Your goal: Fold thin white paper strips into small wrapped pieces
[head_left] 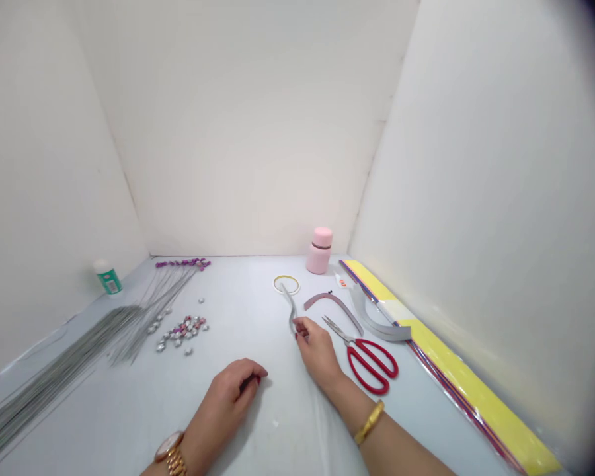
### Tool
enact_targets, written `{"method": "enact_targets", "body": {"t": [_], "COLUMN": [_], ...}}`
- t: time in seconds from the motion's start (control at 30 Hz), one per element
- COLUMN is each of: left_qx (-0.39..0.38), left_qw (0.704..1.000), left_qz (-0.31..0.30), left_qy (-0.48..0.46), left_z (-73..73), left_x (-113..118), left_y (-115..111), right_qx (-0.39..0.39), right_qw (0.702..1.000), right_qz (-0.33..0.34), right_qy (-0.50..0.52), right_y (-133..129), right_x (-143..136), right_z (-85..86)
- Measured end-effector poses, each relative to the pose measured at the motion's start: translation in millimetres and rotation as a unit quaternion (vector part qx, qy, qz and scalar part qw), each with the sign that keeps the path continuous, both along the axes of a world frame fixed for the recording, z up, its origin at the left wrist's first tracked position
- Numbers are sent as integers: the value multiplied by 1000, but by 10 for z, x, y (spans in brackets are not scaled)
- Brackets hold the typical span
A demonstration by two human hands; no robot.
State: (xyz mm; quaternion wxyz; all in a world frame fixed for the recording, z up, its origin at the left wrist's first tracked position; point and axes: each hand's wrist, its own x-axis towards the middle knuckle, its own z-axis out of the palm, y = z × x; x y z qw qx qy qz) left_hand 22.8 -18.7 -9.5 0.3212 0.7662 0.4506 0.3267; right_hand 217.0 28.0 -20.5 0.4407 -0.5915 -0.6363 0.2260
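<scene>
A thin silver-grey paper strip (292,307) is pinched between the thumb and fingers of my right hand (317,347). Its far end reaches up over a narrow ring-shaped roll of tape (286,285). Red-handled scissors (369,360) lie just right of that hand, blades pointing up-left. My left hand (231,400) rests on the table nearer to me, its fingers curled in toward the thumb; nothing shows in them. Left of centre sits a pile of small silver and pink star-like pieces (183,328), with a few loose ones around it.
Thin wires (64,370) stretch along the left, some tipped with purple pieces (183,263). A green-and-white bottle (108,277) stands beyond. At right are a mauve strip (334,301), grey strips (377,320) and a long yellow pack (441,357). A pink flask (320,251) stands behind.
</scene>
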Motion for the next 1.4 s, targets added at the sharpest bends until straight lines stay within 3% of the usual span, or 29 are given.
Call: {"method": "enact_targets", "body": {"t": [0.2, 0.4, 0.6, 0.93, 1.1, 1.2, 1.3, 1.4], "left_qx": [-67, -203, -216, -226, -214, -189, -181, -180], "left_qw": [991, 931, 908, 892, 900, 913, 915, 924], "left_qz": [59, 110, 89, 93, 77, 68, 89, 103], "left_qy": [-101, -282, -348, -379, -372, -355, -350, -320], "left_z": [15, 15, -29, 56, 69, 51, 31, 35], "left_x": [0, -14, -26, -6, 2, 14, 22, 26], "left_y": [25, 109, 139, 102, 82, 73, 56, 36], "right_qx": [-32, -47, -124, -161, -260, -302, -304, -270], "right_qw": [989, 965, 930, 926, 864, 838, 839, 863], "right_qz": [116, 223, 226, 206, 273, 275, 241, 232], "right_qy": [85, 132, 261, 272, 333, 362, 382, 359], "right_y": [-287, -453, -419, -417, -447, -465, -468, -474], "right_x": [-296, -422, -415, -396, -444, -457, -456, -462], "right_z": [112, 166, 81, 115, 135, 157, 198, 222]}}
